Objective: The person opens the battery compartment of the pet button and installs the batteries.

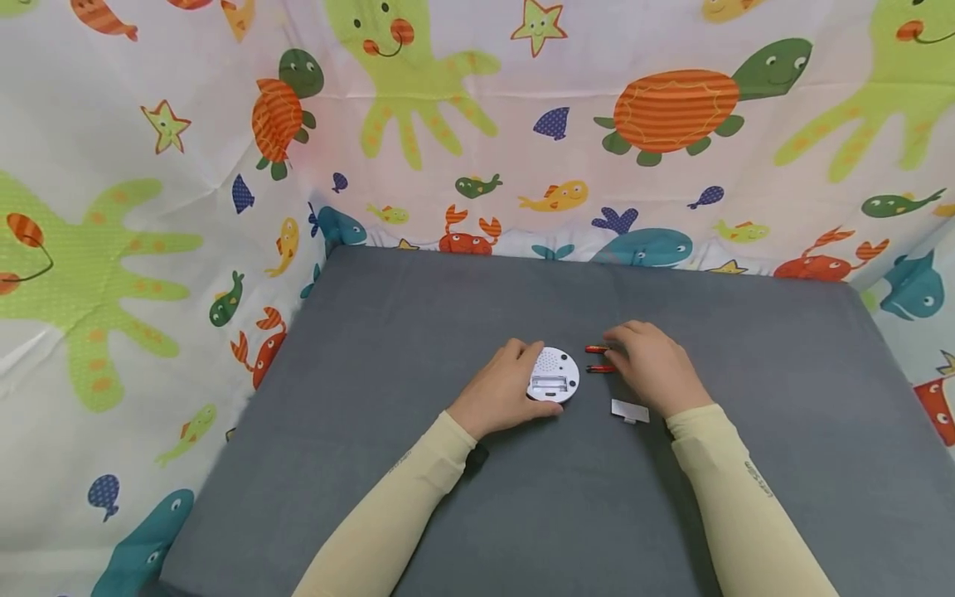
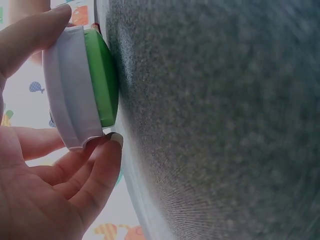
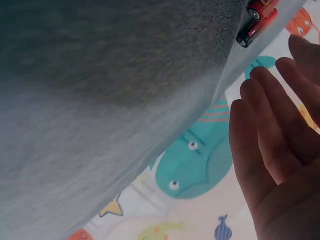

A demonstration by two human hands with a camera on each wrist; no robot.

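My left hand (image 1: pixel 501 391) grips a round white device (image 1: pixel 555 365) by its rim, thumb on the near side and fingers on the far side. Its upturned back shows speaker holes and a bare two-slot battery compartment (image 1: pixel 550 383). In the left wrist view a green part (image 2: pixel 102 77) faces down close over the table. Two red batteries with black ends, the far battery (image 1: pixel 596 349) and the near battery (image 1: pixel 599 369), lie right of the device. Over their right ends reaches my right hand (image 1: pixel 656 369), fingers loosely bent and nothing between them in the right wrist view.
A small white battery cover (image 1: pixel 630 411) with a tab lies just below the right hand. Everything rests on a grey cloth-covered table (image 1: pixel 418 315). Behind and beside it hangs a curtain (image 1: pixel 448 191) printed with sea animals.
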